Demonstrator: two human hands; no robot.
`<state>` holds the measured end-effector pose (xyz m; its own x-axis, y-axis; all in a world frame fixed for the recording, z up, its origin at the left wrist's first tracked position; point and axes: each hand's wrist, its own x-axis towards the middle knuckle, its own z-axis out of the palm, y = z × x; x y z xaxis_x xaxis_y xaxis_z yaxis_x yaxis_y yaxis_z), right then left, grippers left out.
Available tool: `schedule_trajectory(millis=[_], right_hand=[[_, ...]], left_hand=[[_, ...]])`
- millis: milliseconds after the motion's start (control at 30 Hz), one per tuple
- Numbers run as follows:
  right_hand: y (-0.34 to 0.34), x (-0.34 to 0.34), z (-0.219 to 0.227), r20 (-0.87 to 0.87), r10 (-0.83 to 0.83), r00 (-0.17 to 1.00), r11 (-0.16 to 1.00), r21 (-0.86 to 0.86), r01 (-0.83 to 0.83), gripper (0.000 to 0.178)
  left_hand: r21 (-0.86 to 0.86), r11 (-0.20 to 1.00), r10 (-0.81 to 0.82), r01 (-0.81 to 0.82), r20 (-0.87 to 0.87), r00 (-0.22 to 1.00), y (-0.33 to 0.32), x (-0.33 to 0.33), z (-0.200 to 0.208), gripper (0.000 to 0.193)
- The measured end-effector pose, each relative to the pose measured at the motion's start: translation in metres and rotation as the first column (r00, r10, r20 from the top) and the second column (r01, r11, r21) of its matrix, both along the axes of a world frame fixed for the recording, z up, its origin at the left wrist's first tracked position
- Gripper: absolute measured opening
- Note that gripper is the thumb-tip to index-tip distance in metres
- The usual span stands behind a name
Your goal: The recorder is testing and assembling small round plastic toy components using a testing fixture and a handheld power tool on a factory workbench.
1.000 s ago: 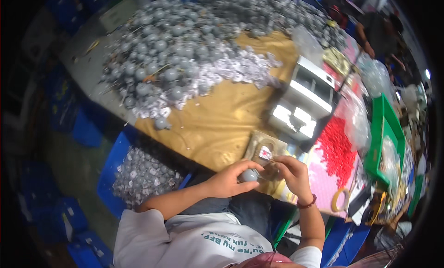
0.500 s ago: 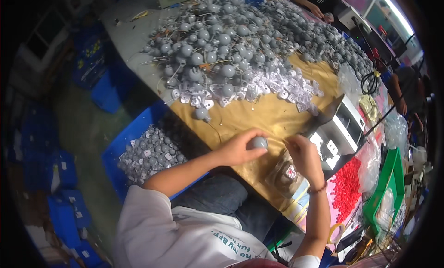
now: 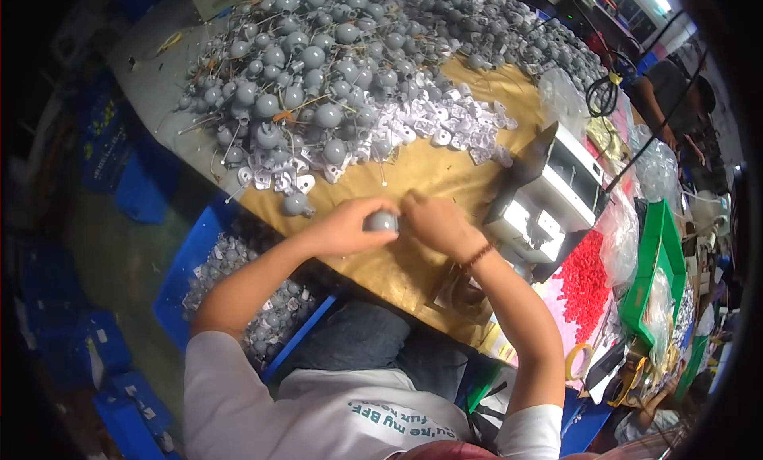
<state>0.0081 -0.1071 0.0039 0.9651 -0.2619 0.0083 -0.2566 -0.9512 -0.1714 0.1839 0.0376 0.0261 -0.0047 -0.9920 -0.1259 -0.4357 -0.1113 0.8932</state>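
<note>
Above the gold cloth (image 3: 381, 281), my left hand (image 3: 338, 228) is closed round a smooth grey ball-shaped part (image 3: 382, 221), gripped between thumb and fingers. My right hand (image 3: 441, 226) is just to its right, fingertips pinched together close to the ball. Whatever the right fingertips hold, if anything, is too small to make out. A single grey ball part (image 3: 296, 204) lies on the cloth beyond my left wrist. Past both hands rises a big heap of similar grey ball parts (image 3: 326, 115), some with thin wires, edged by small white plastic pieces (image 3: 441, 120).
A white box-like device (image 3: 568, 178) stands right of my hands. Red small parts (image 3: 584, 281), a green tray (image 3: 638, 305) and a yellow tape roll (image 3: 576, 361) lie further right. Below the table's left edge is a blue bin (image 3: 173, 281) of grey parts. Another person (image 3: 664, 94) is at far right.
My right hand has swung left and its fingertips are now close to the ball. The ball stays in my left hand. The whole view has shifted, so the table appears further left and higher.
</note>
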Motion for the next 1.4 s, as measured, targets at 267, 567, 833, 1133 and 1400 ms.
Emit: schedule_trajectory(millis=[267,567,833,1133,1400], right_hand=[[-0.022,0.024,-0.014,0.039,-0.063,0.997,0.998,-0.017,0.064,0.011],[0.029,-0.060,0.056,0.014,-0.067,0.998,0.992,0.113,0.065,0.011],[0.064,-0.142,0.073,0.196,-0.251,0.948,0.957,0.195,0.214,0.007],[0.098,-0.206,0.055,0.284,-0.459,0.842,0.865,0.358,0.351,0.017],[0.093,-0.217,0.033,0.368,-0.486,0.793,0.864,0.342,0.370,0.018]], left_hand=[[-0.276,0.936,0.241,-0.220,0.042,0.970,-0.004,0.007,-0.020,0.040],[-0.294,0.954,0.016,-0.061,-0.150,0.988,0.030,-0.036,0.009,0.038],[-0.271,0.951,-0.237,0.150,-0.323,0.916,0.044,-0.103,0.012,0.039],[-0.036,0.966,-0.242,0.255,-0.473,0.847,0.052,-0.144,0.003,0.040],[-0.068,0.983,-0.180,0.169,-0.237,0.955,0.048,-0.164,0.012,0.041]])
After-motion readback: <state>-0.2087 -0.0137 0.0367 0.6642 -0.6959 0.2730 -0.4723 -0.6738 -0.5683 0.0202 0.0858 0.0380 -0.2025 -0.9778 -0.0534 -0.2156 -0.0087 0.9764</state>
